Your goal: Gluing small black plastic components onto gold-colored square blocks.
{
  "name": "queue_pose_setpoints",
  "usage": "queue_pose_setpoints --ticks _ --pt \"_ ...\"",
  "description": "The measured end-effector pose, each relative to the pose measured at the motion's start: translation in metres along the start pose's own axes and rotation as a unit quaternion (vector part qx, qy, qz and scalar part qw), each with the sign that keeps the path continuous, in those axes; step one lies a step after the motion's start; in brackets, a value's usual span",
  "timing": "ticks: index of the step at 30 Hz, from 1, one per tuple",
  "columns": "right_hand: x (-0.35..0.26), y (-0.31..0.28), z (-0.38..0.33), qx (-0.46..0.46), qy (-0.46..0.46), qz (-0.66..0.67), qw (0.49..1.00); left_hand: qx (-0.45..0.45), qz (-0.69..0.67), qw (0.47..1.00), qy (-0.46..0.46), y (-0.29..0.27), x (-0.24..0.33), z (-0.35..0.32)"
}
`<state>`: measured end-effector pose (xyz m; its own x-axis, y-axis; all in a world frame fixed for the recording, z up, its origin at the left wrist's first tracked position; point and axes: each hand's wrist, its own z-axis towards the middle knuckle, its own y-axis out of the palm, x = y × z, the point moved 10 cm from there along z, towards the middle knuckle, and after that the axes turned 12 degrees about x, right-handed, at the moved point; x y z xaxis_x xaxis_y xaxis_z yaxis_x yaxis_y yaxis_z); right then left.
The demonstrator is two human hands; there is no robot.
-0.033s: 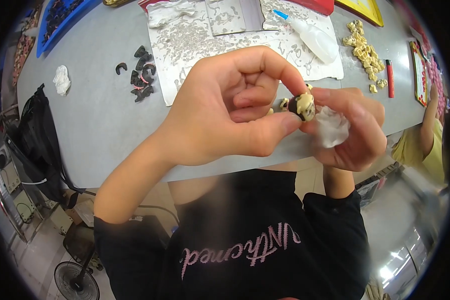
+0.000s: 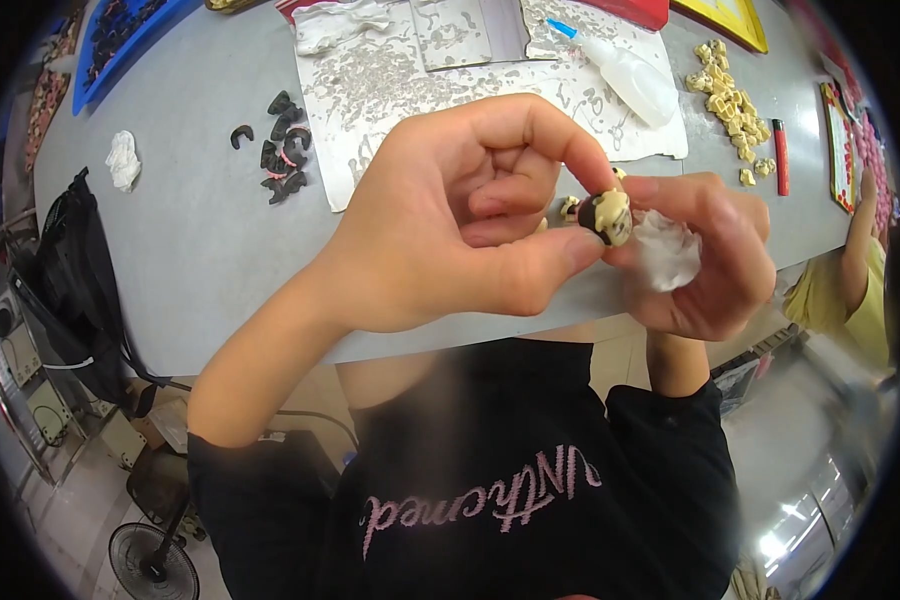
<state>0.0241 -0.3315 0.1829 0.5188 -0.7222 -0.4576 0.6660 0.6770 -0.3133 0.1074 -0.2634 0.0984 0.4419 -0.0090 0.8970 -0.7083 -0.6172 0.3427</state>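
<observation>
The left hand (image 2: pixel 460 215) pinches a small cream and dark brown piece (image 2: pixel 607 215) between thumb and forefinger, its other fingers curled in toward the palm. The right hand (image 2: pixel 705 260) meets it from the other side, touching the same piece with its fingertips while a crumpled bit of clear plastic wrap (image 2: pixel 665 250) sits bunched against its palm. Both hands hold the piece up above the near edge of the grey table (image 2: pixel 190 240).

Just behind the piece, a couple of similar cream bits (image 2: pixel 569 208) lie on the table. Beyond the hands a silver sheet (image 2: pixel 410 90), smeared with dried marks, covers the middle of the table, and a clear squeeze bottle (image 2: pixel 625 70) with a blue tip lies on it. To the left of the sheet is a cluster of small black curved parts (image 2: pixel 282 150), and farther left a white crumpled wad (image 2: pixel 123 160). At the right, a heap of cream pieces (image 2: pixel 727 90) lies beside a red lighter (image 2: pixel 781 155).
</observation>
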Motion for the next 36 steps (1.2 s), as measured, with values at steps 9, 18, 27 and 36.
queue_pose_setpoints --ticks 9,18,27,36 --pt "0.012 0.013 -0.005 -0.031 0.027 0.02 0.999 0.011 0.018 0.996 -0.083 0.003 -0.011 0.0" --pt "0.006 0.016 -0.001 -0.046 0.031 0.027 0.998 -0.025 -0.014 0.996 -0.089 0.008 -0.016 0.0" --pt "0.014 0.014 -0.006 -0.046 0.064 0.09 0.993 -0.017 -0.025 0.993 -0.111 0.01 -0.021 -0.004" --pt "0.014 0.018 -0.009 -0.065 0.086 0.088 0.99 -0.018 0.022 0.998 -0.053 0.008 -0.014 -0.003"
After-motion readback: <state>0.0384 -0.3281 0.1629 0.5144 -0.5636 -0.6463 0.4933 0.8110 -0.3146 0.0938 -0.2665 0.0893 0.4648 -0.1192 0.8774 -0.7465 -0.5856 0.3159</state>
